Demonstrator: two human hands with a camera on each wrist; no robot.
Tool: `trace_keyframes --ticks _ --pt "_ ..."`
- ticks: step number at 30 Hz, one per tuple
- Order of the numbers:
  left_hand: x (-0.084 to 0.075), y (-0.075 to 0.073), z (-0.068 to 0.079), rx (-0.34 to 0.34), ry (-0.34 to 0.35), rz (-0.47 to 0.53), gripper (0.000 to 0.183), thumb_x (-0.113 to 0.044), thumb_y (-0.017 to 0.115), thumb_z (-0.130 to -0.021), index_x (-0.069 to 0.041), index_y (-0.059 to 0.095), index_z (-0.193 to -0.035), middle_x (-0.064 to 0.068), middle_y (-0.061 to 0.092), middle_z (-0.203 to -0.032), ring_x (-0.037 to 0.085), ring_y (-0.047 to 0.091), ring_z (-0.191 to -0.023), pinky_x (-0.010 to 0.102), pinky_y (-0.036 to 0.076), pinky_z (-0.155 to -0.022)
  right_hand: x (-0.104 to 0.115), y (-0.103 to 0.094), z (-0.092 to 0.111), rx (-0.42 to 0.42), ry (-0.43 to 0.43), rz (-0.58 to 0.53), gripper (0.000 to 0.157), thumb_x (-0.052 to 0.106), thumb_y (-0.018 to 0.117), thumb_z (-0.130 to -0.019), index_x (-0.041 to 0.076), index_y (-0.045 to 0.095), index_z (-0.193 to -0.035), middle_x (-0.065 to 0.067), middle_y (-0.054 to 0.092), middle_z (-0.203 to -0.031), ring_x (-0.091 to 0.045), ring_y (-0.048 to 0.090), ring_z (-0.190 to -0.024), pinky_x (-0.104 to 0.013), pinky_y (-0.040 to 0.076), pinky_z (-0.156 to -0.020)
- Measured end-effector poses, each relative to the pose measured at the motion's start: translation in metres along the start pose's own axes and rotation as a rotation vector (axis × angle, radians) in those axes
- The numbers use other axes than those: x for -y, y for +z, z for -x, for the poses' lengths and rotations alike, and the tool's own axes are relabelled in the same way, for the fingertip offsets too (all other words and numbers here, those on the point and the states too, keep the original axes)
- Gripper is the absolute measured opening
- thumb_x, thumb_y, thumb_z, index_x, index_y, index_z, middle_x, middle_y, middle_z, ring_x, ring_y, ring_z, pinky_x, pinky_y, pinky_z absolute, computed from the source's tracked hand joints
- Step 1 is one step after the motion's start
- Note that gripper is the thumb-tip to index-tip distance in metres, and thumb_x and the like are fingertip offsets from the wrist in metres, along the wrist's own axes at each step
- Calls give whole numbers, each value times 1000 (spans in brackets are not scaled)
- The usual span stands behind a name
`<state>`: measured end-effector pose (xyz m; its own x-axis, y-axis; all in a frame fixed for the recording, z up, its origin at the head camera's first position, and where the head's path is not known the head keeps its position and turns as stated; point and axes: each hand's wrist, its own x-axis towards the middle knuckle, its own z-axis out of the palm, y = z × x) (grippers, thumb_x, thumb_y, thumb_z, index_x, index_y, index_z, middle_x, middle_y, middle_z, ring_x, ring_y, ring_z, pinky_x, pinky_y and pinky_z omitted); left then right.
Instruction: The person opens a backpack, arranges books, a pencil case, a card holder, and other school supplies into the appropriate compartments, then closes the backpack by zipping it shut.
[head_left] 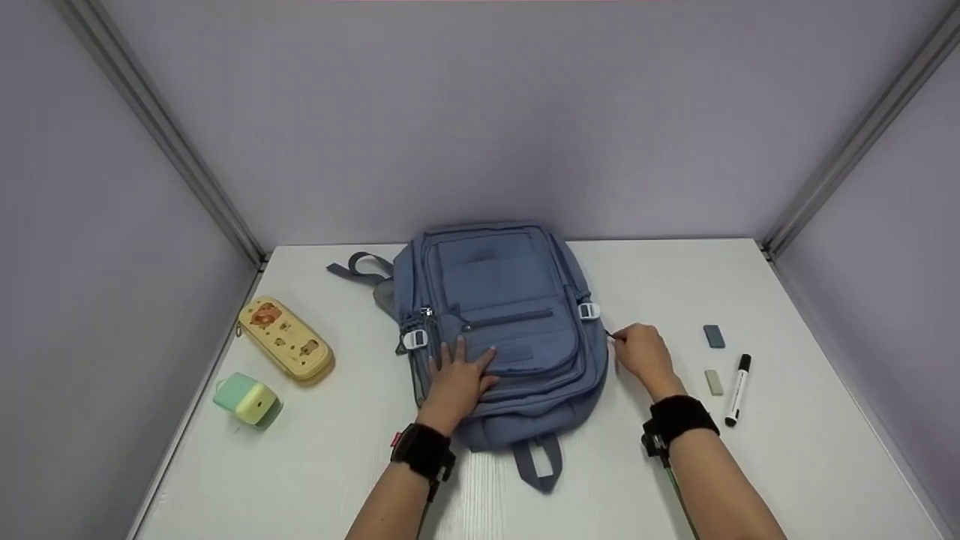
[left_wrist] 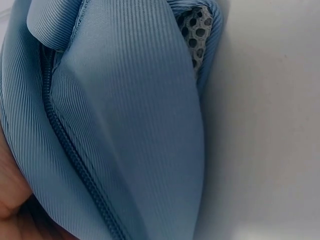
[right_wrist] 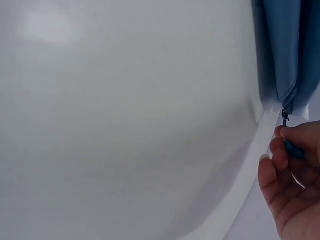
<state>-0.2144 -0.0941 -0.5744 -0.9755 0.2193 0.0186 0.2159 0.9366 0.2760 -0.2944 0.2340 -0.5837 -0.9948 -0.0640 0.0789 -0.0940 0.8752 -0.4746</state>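
Observation:
A blue backpack (head_left: pixel 499 277) lies on the white table with its front up and its top handle (head_left: pixel 553 454) toward me. My left hand (head_left: pixel 456 386) rests on its lower left front with fingers spread. In the left wrist view, part of that hand shows at the left edge beside a zipper (left_wrist: pixel 75 155). My right hand (head_left: pixel 643 356) is at the bag's right side. Its thumb and finger pinch a zipper pull (right_wrist: pixel 294 149), whose slider (right_wrist: pixel 285 116) sits at the end of a zipper on the bag's side.
Left of the bag are a yellow pencil case (head_left: pixel 289 341) with bear pictures and a green and yellow box-like item (head_left: pixel 249 401). On the right lie a dark eraser-like block (head_left: pixel 714 336), a pale green block (head_left: pixel 713 382) and a marker (head_left: pixel 738 391). Panels enclose the table.

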Motion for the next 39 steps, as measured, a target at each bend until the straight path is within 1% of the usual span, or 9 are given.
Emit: trace_keyframes --ticks 6,10,14,18,20,24,30,34,39 --pt "0 2 -1 -8 -4 -1 52 -47 56 -96 -29 52 -144 31 31 -151 59 27 -134 72 29 -99 -4 -1 16 42 -31 2 21 0 59 -89 -6 74 -104 -23 70 -99 -38 67 -90 -48 53 -74" --pt "0 2 -1 -7 -9 -1 52 -48 55 -95 -29 52 -144 30 31 -151 58 27 -134 72 29 -99 -7 -3 24 90 -44 0 24 0 58 -89 -4 73 -108 -24 69 -104 -41 65 -98 -51 51 -78" --pt "1 0 -2 16 -14 9 53 -48 55 -95 -30 51 -145 30 30 -151 58 26 -135 72 28 -100 -8 -6 29 139 -36 -15 27 -1 55 -89 -3 73 -108 -24 69 -106 -42 64 -100 -52 50 -81" --pt "2 -3 -2 47 -22 16 53 -47 54 -96 -29 49 -146 30 28 -152 58 24 -136 72 27 -100 -5 -5 27 163 -53 -16 21 -4 53 -89 -8 68 -104 -24 68 -99 -41 64 -96 -52 49 -81" --pt "1 -3 -2 59 -24 20 54 -46 54 -96 -29 49 -146 31 27 -152 57 23 -136 72 27 -100 -4 -3 25 164 -66 -15 17 -5 50 -91 -9 62 -103 -25 66 -97 -42 63 -95 -51 49 -82" --pt "1 -4 -2 64 -22 26 54 -46 55 -96 -30 48 -147 30 26 -153 57 22 -136 73 26 -100 -3 1 21 165 -91 -12 18 -5 46 -94 -11 58 -105 -29 62 -102 -46 60 -102 -53 46 -88" --pt "0 -4 -1 43 -15 28 53 -45 56 -96 -29 50 -145 31 27 -152 58 23 -136 73 26 -99 0 2 18 124 -87 54 20 7 55 -98 -7 65 -107 -25 65 -101 -43 62 -100 -53 48 -85" --pt "0 -3 -2 33 -16 31 53 -45 56 -96 -29 50 -145 30 27 -153 58 23 -136 73 26 -100 3 3 16 76 -88 113 16 8 59 -97 -3 70 -100 -21 67 -97 -41 65 -94 -51 51 -79" --pt "1 0 -1 22 -32 30 52 -46 55 -95 -30 50 -145 29 28 -153 57 23 -136 73 25 -101 6 4 17 79 -54 129 16 8 61 -95 -2 72 -99 -21 69 -96 -40 66 -92 -51 52 -77"
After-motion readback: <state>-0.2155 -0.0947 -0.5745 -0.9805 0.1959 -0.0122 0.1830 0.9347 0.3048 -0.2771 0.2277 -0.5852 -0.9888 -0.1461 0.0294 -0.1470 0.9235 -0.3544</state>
